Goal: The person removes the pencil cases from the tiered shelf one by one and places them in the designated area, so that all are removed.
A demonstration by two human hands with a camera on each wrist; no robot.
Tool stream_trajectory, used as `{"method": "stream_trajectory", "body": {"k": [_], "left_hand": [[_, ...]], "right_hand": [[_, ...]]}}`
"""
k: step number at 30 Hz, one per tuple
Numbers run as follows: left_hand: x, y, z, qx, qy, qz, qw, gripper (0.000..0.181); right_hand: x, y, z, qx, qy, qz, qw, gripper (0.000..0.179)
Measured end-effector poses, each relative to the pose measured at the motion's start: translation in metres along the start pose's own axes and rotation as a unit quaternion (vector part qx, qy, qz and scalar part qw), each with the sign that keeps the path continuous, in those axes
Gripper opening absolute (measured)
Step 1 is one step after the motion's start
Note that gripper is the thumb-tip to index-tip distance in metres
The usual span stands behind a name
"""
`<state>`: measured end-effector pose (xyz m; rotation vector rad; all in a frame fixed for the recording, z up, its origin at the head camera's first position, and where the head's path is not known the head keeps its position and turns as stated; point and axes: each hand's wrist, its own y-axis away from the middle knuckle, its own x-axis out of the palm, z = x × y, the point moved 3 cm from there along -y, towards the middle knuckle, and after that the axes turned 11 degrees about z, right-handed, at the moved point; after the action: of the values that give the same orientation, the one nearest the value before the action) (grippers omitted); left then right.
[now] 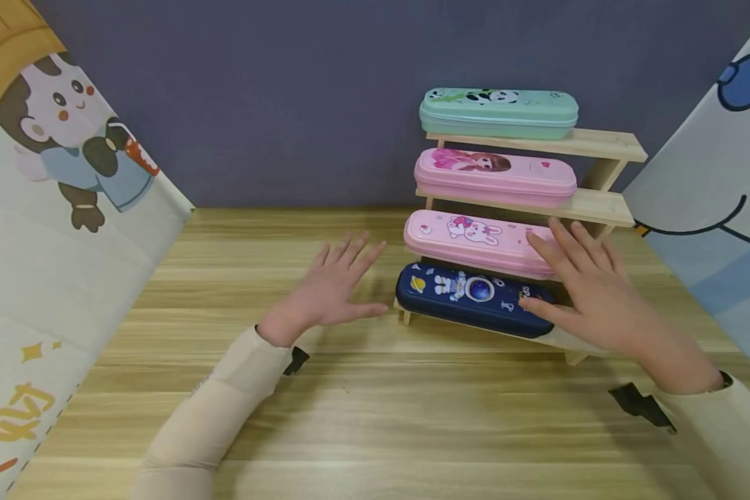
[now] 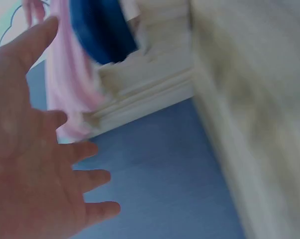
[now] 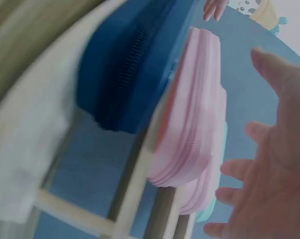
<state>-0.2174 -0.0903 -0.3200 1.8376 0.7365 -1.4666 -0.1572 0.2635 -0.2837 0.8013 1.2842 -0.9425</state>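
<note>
Dark blue-grey wall (image 1: 275,104), wood-grain tabletop (image 1: 375,417), cartoon side panels (image 1: 56,250)

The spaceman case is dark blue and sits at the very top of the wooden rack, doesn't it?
Not quite: the spaceman case is dark blue, but it sits at the very bottom of the wooden rack, as the head view shows. The case at the top is the mint-green panda case.

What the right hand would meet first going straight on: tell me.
Likely the pink girl case, just beyond the right hand in the head view; depth is unclear, so the bunny case the hand overlaps might come first.
</note>
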Motion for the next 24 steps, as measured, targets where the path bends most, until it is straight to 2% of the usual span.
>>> {"method": "stream_trajectory", "body": {"k": [5,8,13,19,24], "left_hand": [[0.012,-0.008,-0.001,0.035,0.047,-0.020,0.9981,0.092],[0.016,-0.012,-0.002,0.054,0.077,-0.026,0.9952,0.087],[0.020,-0.017,-0.002,0.073,0.145,-0.030,0.9863,0.085],[0.023,-0.024,-0.004,0.098,0.241,-0.016,0.9655,0.076],[0.028,-0.033,-0.003,0.120,0.320,-0.018,0.9395,0.068]], "right_hand": [[0.008,0.016,-0.010,-0.016,-0.047,-0.075,0.9960,0.087],[0.014,0.026,-0.014,-0.024,-0.076,-0.120,0.9897,0.084],[0.024,0.040,-0.021,-0.024,-0.126,-0.169,0.9773,0.082],[0.040,0.059,-0.030,0.011,-0.180,-0.180,0.9669,0.075],[0.052,0.069,-0.040,0.037,-0.171,-0.182,0.9675,0.067]]}}
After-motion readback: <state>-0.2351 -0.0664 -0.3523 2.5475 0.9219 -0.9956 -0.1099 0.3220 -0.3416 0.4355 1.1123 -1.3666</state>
